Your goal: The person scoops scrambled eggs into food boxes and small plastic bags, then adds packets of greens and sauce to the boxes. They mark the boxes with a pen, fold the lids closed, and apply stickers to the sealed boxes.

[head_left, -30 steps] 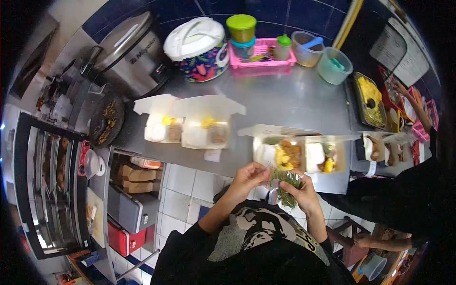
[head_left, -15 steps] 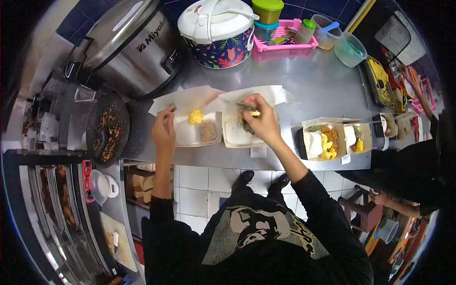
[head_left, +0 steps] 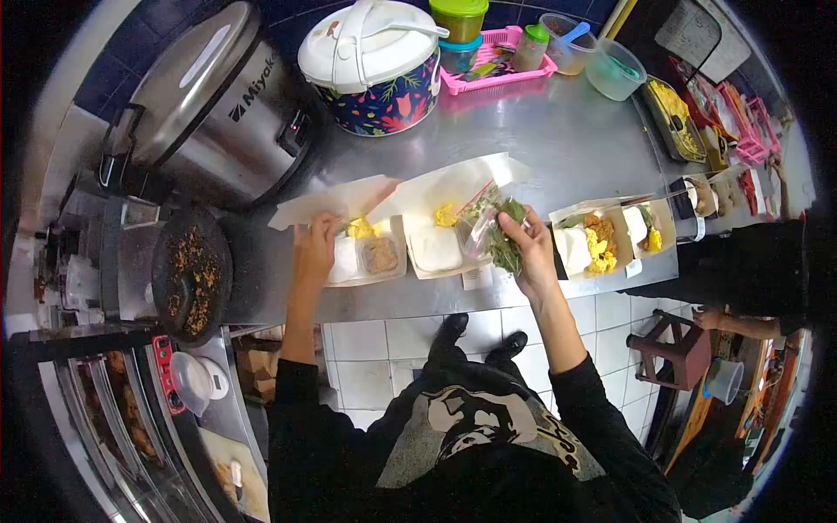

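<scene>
My right hand (head_left: 538, 254) is closed on a clear zip bag of green leaves (head_left: 505, 242), held over the right side of the middle food box (head_left: 433, 272). That box holds white rice (head_left: 436, 250) and scrambled egg (head_left: 445, 214). My left hand (head_left: 315, 250) reaches into the left food box (head_left: 366, 280), its fingers pinched beside the scrambled egg (head_left: 360, 228); whatever they hold is hidden. A small clear tub of light brown food (head_left: 380, 254) sits in this box, with white rice (head_left: 343, 260) partly behind my hand.
Two filled boxes (head_left: 602, 270) stand to the right. Behind are a large rice cooker (head_left: 218, 113), a flowered food container (head_left: 375, 100) and a pink tray (head_left: 501, 81). A stone mortar (head_left: 193, 270) lies left. Another person's sleeve (head_left: 789, 253) shows at the far right.
My right hand has moved right with the bag of leaves, away from above the middle box's egg. My left hand has moved slightly right and down, further into the left box.
</scene>
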Available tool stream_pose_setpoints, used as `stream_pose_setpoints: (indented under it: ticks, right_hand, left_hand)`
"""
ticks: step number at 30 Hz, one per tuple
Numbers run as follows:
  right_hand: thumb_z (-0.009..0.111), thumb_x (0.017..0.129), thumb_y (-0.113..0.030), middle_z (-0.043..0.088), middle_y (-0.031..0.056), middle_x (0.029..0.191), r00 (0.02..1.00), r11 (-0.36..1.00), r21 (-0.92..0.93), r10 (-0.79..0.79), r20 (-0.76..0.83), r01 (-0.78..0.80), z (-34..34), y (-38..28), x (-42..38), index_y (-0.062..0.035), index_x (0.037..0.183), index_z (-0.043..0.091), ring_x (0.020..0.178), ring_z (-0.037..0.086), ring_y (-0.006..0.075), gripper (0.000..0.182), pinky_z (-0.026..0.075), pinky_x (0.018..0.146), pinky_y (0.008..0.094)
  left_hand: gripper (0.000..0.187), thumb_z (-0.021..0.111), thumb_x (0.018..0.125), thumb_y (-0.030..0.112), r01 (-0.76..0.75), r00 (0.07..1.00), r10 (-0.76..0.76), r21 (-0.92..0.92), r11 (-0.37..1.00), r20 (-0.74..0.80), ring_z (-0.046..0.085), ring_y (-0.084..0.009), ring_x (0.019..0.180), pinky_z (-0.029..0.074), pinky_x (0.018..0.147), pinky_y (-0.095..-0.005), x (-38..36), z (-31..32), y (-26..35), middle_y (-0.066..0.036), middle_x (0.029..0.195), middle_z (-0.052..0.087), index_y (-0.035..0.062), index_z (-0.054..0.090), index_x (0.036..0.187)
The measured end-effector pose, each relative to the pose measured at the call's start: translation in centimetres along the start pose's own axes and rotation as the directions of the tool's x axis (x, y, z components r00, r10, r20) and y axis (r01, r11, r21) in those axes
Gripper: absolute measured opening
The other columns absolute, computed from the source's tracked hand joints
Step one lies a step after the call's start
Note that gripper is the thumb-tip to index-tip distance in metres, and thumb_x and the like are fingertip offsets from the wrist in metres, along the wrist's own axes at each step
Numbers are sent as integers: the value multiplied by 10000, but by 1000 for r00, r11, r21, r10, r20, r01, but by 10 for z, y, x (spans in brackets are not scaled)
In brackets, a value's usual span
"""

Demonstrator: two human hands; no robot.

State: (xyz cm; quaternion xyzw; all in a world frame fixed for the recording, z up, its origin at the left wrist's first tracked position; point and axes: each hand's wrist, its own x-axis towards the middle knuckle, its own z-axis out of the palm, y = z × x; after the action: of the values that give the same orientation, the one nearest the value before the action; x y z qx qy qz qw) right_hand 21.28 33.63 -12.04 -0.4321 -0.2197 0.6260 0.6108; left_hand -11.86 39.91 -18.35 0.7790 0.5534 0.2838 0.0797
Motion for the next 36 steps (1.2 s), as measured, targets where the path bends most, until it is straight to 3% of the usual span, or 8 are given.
stream_pose_setpoints:
  ticks: [3, 7, 9, 14, 21, 25, 31, 36]
  right_hand:
    - [612, 852, -95, 636, 75, 962, 998, 993, 101, 69, -12, -67, 2, 7, -7, -39, 1051, 573, 844, 616, 139, 210, 529, 717, 285]
    - [646, 823, -92, 646, 40, 937, 975, 970, 99, 221, 30, -223, 19, 29, -21, -78, 1034, 608, 812, 615, 132, 214, 524, 701, 304]
    - [688, 785, -64, 651, 44, 897, 967, 969, 4, 248, 63, -249, 35, 44, -35, -62, 1035, 575, 771, 613, 119, 274, 510, 686, 262]
    - [736, 726, -40, 637, 49, 915, 986, 975, -220, 37, 161, -1, 25, 77, -51, -44, 1049, 544, 749, 604, 122, 376, 496, 651, 249]
    - [678, 681, 11, 586, 166, 927, 953, 426, -898, -301, -28, 108, -105, 32, -39, 3, 962, 540, 685, 612, 276, 313, 493, 578, 353]
    - [631, 732, -83, 529, 185, 1080, 944, -120, -991, -318, 91, 56, -137, 57, -26, -34, 1086, 518, 820, 608, 332, 375, 521, 616, 401]
    - [522, 767, -85, 555, 115, 930, 942, -313, -926, -189, 279, 211, -143, 84, -3, -50, 909, 544, 759, 632, 282, 148, 532, 550, 377]
    - [508, 795, -122, 576, 143, 1009, 878, -247, -843, 102, 468, 478, -183, 52, -66, 6, 957, 545, 773, 634, 288, 210, 530, 585, 365]
  left_hand:
    - [241, 486, 908, 212, 205, 885, -296, 269, 941, 360, 591, -338, 919, 239, 980, -601, -13, 1, -2, -128, 990, 627, 58, 485, 1094]
    - [331, 528, 891, 200, 42, 997, -63, 357, 933, 47, 577, -340, 977, 266, 1015, -533, -19, -31, 53, -141, 1103, 578, 38, 468, 1174]
    - [403, 582, 850, 126, 87, 996, -82, -259, 962, 32, 542, -278, 1071, 405, 940, -424, -20, -47, 104, -156, 1162, 554, 55, 457, 1227]
    - [306, 616, 793, 46, 332, 940, -216, -573, 749, 262, 588, -282, 969, 457, 859, -353, -32, -28, 169, -131, 1059, 589, 10, 526, 1083]
    - [220, 546, 736, -34, -133, 988, 125, -80, 988, -91, 571, -312, 858, 454, 778, -379, 14, 33, 156, -143, 918, 591, 30, 579, 944]
    - [247, 468, 760, -9, -134, 966, 71, 246, 960, 249, 573, -349, 840, 425, 791, -414, 21, 81, 125, -179, 823, 609, 31, 604, 962]
    - [318, 500, 768, 101, 65, 812, -144, 158, 985, 565, 553, -365, 978, 389, 892, -447, 42, 72, 138, -197, 1021, 606, -11, 559, 1060]
    - [304, 455, 785, -22, -32, 973, 41, -45, 998, 226, 591, -340, 871, 445, 822, -381, 19, 26, 311, -169, 920, 622, -6, 542, 1075]
